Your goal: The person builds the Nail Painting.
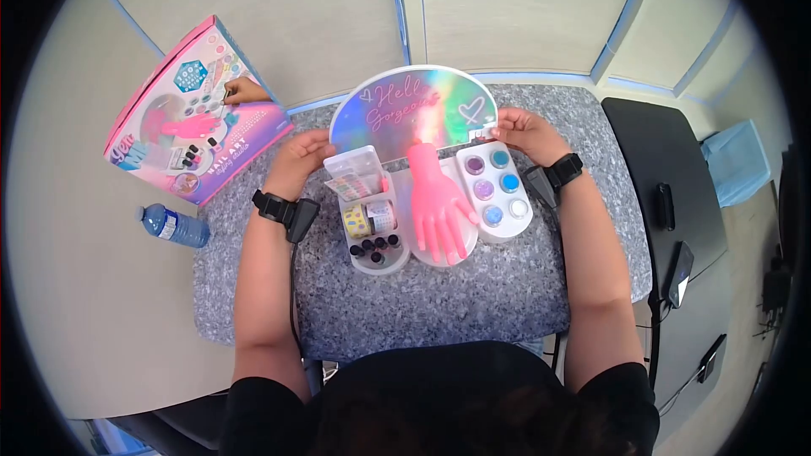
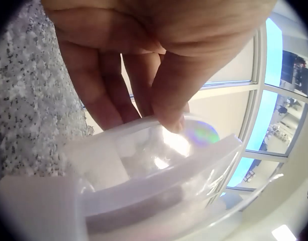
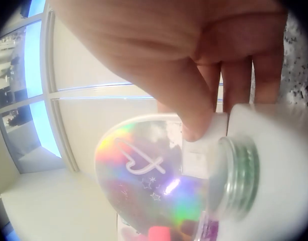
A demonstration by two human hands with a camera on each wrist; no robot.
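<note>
A rounded holographic backboard (image 1: pixel 448 89) lettered "Hello Gorgeous" stands at the back of a white nail-art stand (image 1: pixel 401 262). My left hand (image 1: pixel 294 162) pinches its left edge, thumb in front and fingers behind, as the left wrist view shows. On the opposite edge, my right hand (image 3: pixel 184 55) grips the board with the thumb over a white tab (image 3: pixel 196 155). A pink model hand (image 1: pixel 439 203) rests in the middle of the stand. Left of it are a sticker holder (image 1: pixel 356 173), tape rolls (image 1: pixel 369 219) and small black-capped bottles (image 1: pixel 378 257); several glitter pots (image 1: pixel 484 189) sit at right.
The tilted nail-art box (image 1: pixel 198 118) is at the back left, with a water bottle (image 1: pixel 174 226) below it. A grey speckled table (image 1: pixel 473 304) carries the stand. To the right are a black table (image 1: pixel 659 152), a phone (image 1: pixel 678 274) and a blue-lined bin (image 1: pixel 737 160).
</note>
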